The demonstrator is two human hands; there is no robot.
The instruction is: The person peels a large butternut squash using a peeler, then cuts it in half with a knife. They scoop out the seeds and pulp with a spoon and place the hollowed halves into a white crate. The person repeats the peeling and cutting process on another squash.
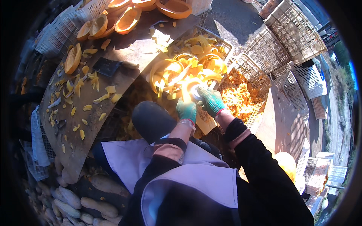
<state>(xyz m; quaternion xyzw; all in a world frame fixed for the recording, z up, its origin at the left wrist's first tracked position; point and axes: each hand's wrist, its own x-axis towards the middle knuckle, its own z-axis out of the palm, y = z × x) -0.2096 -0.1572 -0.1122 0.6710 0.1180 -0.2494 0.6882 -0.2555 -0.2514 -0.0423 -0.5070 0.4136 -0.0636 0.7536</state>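
My left hand (186, 109), in a green work glove, grips a piece of orange squash (186, 91) that is washed out by glare. Close on its right, my right hand (210, 100), gloved the same way, is closed around a small round whitish tool (195, 91); its exact kind is hard to tell. Just beyond both hands, curved squash rings and peel strips (192, 67) are heaped over a plastic crate (230, 49). Orange shreds and seed pulp (237, 96) fill a second crate (265, 84) to the right.
On the wooden board (113, 84) at left lie a dark flat blade (107, 67), scraps and a hollowed squash half (73, 58). More hollowed halves (128, 20) sit at its far end. Whole squashes (68, 197) cover the ground at lower left. Stacked crates (295, 31) stand at upper right.
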